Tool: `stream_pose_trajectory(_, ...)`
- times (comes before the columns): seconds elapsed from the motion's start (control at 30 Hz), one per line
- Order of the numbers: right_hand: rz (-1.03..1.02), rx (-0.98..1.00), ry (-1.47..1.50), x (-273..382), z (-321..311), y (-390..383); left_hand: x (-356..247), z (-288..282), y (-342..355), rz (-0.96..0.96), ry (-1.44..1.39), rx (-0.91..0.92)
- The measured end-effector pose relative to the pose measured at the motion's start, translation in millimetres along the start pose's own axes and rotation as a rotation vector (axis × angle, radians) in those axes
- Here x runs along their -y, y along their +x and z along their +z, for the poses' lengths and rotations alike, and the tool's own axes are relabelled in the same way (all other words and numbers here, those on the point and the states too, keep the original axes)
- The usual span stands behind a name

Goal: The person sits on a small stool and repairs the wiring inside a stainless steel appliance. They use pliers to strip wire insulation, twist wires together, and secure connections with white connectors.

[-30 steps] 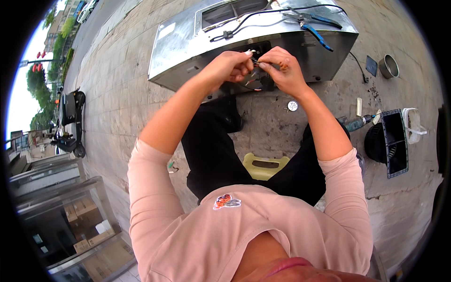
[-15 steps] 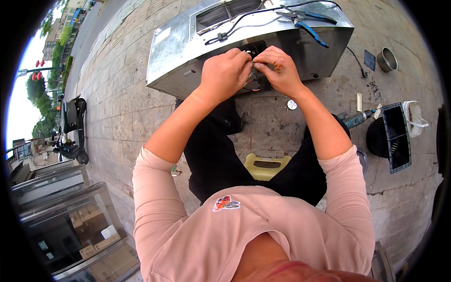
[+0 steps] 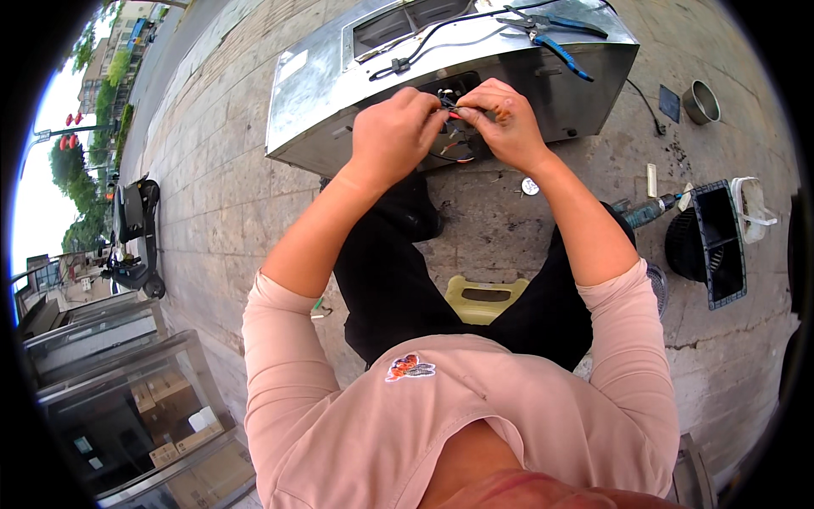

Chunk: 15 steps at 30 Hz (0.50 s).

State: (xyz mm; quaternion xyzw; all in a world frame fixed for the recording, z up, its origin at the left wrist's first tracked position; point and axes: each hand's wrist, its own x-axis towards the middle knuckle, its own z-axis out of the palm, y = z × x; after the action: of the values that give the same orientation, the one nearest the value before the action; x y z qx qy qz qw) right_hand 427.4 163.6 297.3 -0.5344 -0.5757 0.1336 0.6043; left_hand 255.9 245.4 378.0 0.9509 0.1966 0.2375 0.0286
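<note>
A silver sheet-metal housing (image 3: 309, 102) lies in front of my knees, with a dark opening in its near side. At that opening my left hand (image 3: 392, 136) is closed, its fingertips pinching thin electrical wires. My right hand (image 3: 507, 123) pinches the wires from the other side, thumb against forefinger. A short red wire (image 3: 454, 115) shows between the two sets of fingertips. Below them, more loose wires (image 3: 458, 159), one with an orange end, hang from the opening. Blue-handled pliers (image 3: 543, 39) rest spread on top of the housing, near a black power cable (image 3: 432, 41).
On the paving to the right lie a cordless drill (image 3: 649, 212), a black blower-like part with a rectangular frame (image 3: 719, 284), a white plastic container (image 3: 748, 204) and a metal cup (image 3: 702, 103). A yellow-green stool (image 3: 485, 288) is between my legs. A scooter (image 3: 140, 237) stands at left.
My left hand has shifted slightly left and down, and the fingertips have parted a little. A red wire now shows between them. The pliers stay where they were.
</note>
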Motion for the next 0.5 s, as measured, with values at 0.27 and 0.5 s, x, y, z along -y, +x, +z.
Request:
stream_pose_trajectory(0.27, -0.011, -0.01, 0.0, -2.6, 2.9, -1.2, -0.9, 10.2, 2.1, 0.092, 0.021, -0.012)
stream_pose_trajectory(0.5, -0.071, 0.009, -0.064, 1.9, 3.6, -0.9, 24.0, 16.8, 9.6, -0.866, -1.163, 0.516)
